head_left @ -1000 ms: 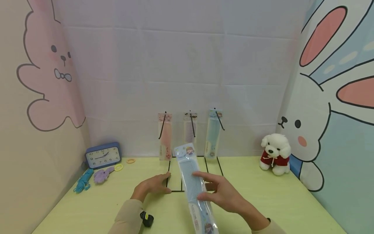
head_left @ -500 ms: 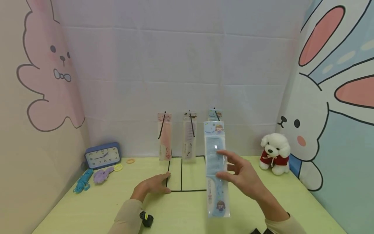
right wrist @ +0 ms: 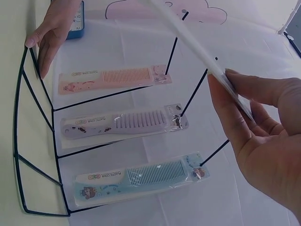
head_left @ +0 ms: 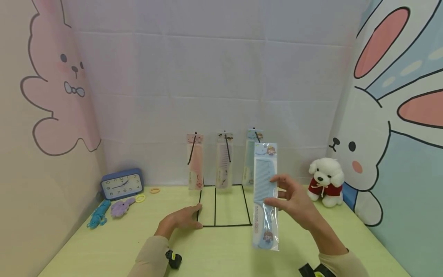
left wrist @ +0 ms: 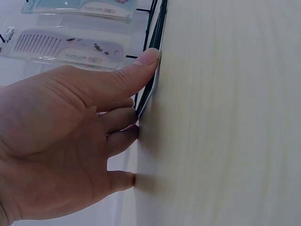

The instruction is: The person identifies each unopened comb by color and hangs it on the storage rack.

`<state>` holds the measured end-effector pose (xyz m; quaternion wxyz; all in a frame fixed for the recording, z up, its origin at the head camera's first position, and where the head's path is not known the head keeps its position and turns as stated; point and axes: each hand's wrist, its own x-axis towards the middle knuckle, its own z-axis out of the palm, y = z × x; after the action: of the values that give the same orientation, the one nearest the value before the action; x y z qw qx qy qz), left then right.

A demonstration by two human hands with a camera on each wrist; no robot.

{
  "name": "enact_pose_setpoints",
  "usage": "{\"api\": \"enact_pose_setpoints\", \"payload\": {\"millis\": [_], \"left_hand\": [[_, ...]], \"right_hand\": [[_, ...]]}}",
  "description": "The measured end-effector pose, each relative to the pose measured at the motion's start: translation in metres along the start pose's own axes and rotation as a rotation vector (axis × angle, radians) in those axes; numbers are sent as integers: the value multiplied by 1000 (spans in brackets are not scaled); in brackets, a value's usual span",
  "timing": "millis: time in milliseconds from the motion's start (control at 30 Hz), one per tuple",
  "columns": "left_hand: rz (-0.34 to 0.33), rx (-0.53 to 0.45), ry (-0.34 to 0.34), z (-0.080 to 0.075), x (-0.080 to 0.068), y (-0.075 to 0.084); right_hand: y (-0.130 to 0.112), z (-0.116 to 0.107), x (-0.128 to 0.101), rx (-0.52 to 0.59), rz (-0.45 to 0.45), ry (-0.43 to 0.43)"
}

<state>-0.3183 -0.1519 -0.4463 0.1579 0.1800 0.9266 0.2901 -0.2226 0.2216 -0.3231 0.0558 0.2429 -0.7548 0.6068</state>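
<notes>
My right hand [head_left: 297, 204] pinches a packaged blue comb [head_left: 264, 181] by its right edge, thumb in front. The package stands upright in front of the rack's right side; the right wrist view shows its thin edge [right wrist: 190, 42]. My left hand [head_left: 181, 221] holds the front left corner of the black wire display rack [head_left: 215, 207], thumb [left wrist: 148, 57] on the base wire. From the rack's hooks hang a pink comb [head_left: 196, 165], a lilac comb [head_left: 225, 165] and a teal-blue comb [right wrist: 155, 174], all in clear packages. In the head view, the held package partly covers the teal-blue one.
A blue alarm clock [head_left: 122, 184], a teal cord bundle [head_left: 99, 213], a purple flower-shaped item [head_left: 121, 207] and two small rings, yellow [head_left: 140, 198] and orange [head_left: 155, 190], lie at the left. A white plush dog [head_left: 326, 182] sits at the right. White cloth [head_left: 214, 77] hangs behind.
My right hand has carried the packaged blue comb to the right and upward, from the rack's middle to in front of its right side, and the package has turned upright. The left hand stays put.
</notes>
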Motion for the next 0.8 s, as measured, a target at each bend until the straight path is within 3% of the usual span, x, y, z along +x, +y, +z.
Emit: {"api": "enact_pose_setpoints", "payload": {"millis": [567, 800], "left_hand": [[2, 10, 0, 1, -1, 1], [9, 23, -4, -2, -1, 2]], "right_hand": [[4, -1, 1, -12, 14, -1], [0, -5, 0, 41, 69, -63]]}}
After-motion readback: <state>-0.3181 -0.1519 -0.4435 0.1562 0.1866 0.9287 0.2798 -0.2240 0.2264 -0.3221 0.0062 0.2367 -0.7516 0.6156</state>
